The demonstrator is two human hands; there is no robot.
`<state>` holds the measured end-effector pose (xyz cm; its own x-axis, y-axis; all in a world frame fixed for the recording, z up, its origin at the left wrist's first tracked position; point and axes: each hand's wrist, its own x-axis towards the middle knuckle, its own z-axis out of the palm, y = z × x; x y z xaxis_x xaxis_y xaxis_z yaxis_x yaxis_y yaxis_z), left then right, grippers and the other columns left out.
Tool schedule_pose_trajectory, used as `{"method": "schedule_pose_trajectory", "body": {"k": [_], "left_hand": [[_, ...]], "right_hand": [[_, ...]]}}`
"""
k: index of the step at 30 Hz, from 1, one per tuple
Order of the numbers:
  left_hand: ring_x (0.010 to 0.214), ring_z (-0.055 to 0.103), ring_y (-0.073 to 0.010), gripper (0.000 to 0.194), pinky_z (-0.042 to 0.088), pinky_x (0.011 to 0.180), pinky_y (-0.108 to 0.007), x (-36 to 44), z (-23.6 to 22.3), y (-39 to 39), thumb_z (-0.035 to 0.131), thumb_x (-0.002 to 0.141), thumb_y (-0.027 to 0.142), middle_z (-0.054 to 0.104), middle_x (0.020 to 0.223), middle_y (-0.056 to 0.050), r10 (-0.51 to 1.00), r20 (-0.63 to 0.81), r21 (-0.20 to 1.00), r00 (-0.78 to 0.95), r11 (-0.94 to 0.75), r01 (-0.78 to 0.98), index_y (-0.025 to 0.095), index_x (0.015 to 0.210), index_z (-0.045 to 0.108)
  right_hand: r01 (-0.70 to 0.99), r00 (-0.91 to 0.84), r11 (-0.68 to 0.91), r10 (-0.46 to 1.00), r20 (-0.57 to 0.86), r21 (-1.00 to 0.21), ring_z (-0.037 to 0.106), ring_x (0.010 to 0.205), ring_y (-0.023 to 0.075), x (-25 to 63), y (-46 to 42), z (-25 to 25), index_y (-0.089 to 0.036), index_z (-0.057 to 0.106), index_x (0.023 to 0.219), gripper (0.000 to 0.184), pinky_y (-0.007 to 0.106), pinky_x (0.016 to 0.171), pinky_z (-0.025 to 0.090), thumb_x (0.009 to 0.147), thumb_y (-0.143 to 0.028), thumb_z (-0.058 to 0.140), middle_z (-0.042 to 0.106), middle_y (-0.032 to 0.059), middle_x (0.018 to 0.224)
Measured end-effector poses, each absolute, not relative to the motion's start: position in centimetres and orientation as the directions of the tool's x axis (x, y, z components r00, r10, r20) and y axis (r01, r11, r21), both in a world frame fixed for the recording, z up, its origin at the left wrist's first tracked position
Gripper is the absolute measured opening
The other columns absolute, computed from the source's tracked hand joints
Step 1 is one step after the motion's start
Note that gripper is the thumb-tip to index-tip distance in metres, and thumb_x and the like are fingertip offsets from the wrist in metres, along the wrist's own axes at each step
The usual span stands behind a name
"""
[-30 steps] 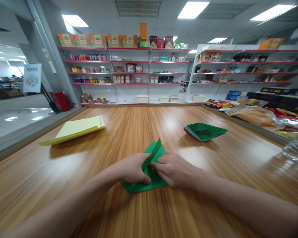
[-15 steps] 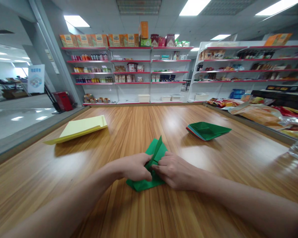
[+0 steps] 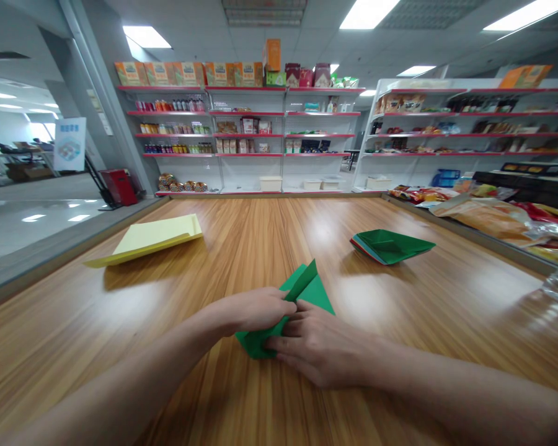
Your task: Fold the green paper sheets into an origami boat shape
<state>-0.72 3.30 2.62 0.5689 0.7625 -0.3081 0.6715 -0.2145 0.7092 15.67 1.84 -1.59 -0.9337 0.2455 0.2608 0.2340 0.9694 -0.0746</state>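
Our left hand (image 3: 258, 310) pinches green paper (image 3: 322, 294) | right hand (image 3: 323, 348) presses nearside, finger opening unclear | we judge folding partial: flap (image 3: 303, 282) beyond grip unflattened

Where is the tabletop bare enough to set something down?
Far middle of the tabletop, between yellow paper and folded stack; also between that stack and the right forearm. Crowded: near middle, where left hand and right hand partly cover the green sheet.
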Motion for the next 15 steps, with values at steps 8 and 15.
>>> {"method": "schedule_pose_trajectory", "body": {"k": [8, 15], "left_hand": [[0.073, 0.062, -0.0208, 0.014, 0.044, 0.063, -0.028, -2.1, -0.1, 5.2, 0.056, 0.069, 0.022, 0.069, 0.082, -0.007, 0.883, -0.127, 0.491, 0.452, -0.34, 0.802, 0.017, 0.08, 0.064], [0.081, 0.065, -0.025, 0.022, 0.047, 0.067, -0.03, -1.2, 0.6, 4.5, 0.059, 0.067, 0.024, 0.07, 0.088, -0.009, 0.924, -0.124, 0.4, 0.361, -0.286, 0.871, 0.016, 0.086, 0.066]], "right_hand": [[0.379, -0.911, 0.923, 0.359, 0.203, 0.067, 0.054, 0.061, 0.0164, 16.2, 2.6, -2.0, -0.016, 0.062, 0.096, 0.022, 0.033, 0.066, 0.032, 0.087, -0.016, 0.042, 0.064, 0.0045, 0.068], [0.17, -0.944, 0.984, 0.176, 0.28, -0.046, 0.058, 0.086, 0.0175, 15.3, 1.9, -1.5, -0.018, 0.059, 0.112, 0.033, 0.034, 0.083, 0.034, 0.084, -0.012, 0.043, 0.068, 0.0056, 0.087]]}}
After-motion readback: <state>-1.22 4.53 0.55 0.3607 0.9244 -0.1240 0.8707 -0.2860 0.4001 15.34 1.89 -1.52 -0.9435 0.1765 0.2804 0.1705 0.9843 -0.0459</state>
